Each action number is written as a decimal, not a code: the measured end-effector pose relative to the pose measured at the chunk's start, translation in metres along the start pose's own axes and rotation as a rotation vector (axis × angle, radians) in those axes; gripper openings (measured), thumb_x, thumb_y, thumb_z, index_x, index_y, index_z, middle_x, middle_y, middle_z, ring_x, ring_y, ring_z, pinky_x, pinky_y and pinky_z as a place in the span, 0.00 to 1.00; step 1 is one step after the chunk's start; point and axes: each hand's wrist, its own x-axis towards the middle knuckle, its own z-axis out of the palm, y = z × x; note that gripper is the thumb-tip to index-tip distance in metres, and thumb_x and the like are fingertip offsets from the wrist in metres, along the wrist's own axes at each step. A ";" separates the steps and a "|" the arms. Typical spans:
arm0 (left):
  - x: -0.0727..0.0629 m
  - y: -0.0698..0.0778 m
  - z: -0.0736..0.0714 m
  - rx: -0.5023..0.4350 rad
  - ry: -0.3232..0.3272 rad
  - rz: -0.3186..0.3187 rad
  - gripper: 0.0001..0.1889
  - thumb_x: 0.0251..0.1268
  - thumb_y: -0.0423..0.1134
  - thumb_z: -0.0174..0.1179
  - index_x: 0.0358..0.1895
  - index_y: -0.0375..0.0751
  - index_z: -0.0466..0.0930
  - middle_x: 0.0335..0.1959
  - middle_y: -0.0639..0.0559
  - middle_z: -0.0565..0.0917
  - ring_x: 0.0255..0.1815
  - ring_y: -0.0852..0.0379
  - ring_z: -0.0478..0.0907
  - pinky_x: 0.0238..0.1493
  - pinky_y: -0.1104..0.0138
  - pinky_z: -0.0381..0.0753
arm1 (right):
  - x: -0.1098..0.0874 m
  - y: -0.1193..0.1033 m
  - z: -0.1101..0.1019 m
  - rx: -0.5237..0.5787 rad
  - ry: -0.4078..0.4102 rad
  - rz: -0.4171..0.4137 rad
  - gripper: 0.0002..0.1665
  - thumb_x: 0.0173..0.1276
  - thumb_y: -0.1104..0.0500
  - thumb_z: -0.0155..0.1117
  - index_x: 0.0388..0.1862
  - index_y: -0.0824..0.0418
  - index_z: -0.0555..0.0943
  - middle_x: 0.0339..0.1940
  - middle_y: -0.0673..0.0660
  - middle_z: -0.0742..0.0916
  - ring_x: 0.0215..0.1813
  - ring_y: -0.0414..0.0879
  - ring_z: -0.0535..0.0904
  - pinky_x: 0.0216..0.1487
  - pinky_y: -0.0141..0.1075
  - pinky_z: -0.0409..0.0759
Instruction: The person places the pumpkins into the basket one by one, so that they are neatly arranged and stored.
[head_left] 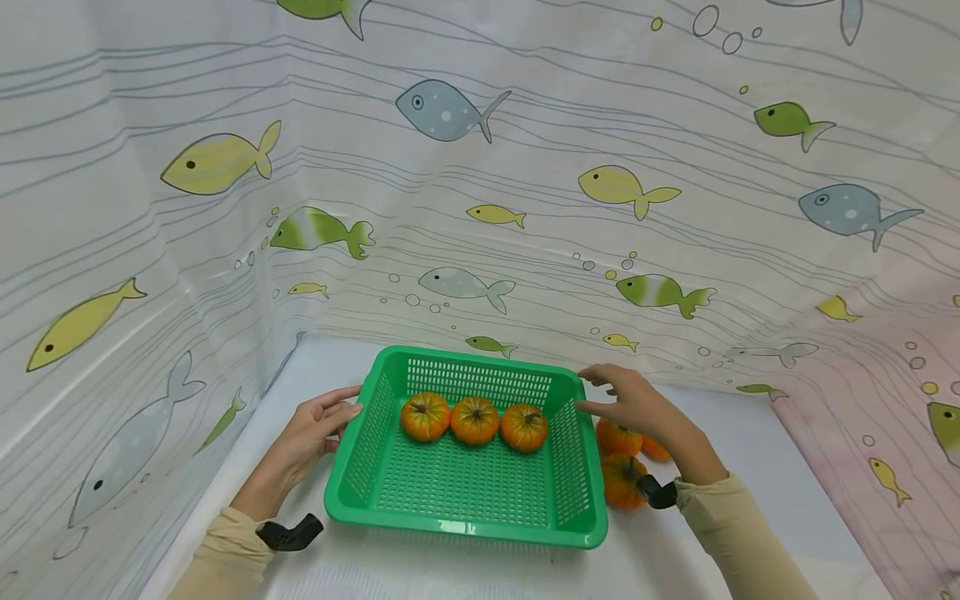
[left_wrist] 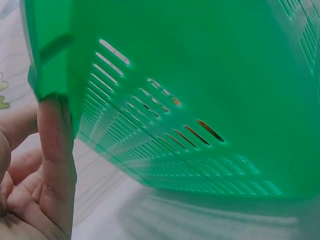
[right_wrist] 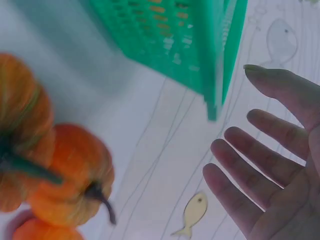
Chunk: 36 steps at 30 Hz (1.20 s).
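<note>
A green plastic basket (head_left: 465,527) with slotted walls holds three small orange pumpkins, the left pumpkin (head_left: 425,417), the middle pumpkin (head_left: 474,420) and the right pumpkin (head_left: 524,427), in a row near its back wall. At the basket's left rim is my left hand (head_left: 307,433); in the left wrist view a straight finger (left_wrist: 57,155) touches the rim from below. Beside the right rim my right hand (head_left: 630,400) is spread, and the right wrist view shows its fingers (right_wrist: 250,155) apart from the basket (right_wrist: 165,45), holding nothing.
More pumpkins (head_left: 624,482) lie on the white table (head_left: 750,467) just right of the basket, partly under my right forearm. A fish-patterned curtain (head_left: 540,275) stands behind the table and along its sides.
</note>
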 end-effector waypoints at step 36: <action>0.000 -0.002 0.000 -0.007 0.005 -0.003 0.33 0.78 0.42 0.60 0.78 0.31 0.60 0.32 0.64 0.86 0.24 0.67 0.76 0.23 0.72 0.82 | -0.065 0.113 0.008 0.035 0.009 0.331 0.44 0.63 0.48 0.78 0.71 0.69 0.73 0.69 0.75 0.77 0.69 0.75 0.71 0.64 0.70 0.75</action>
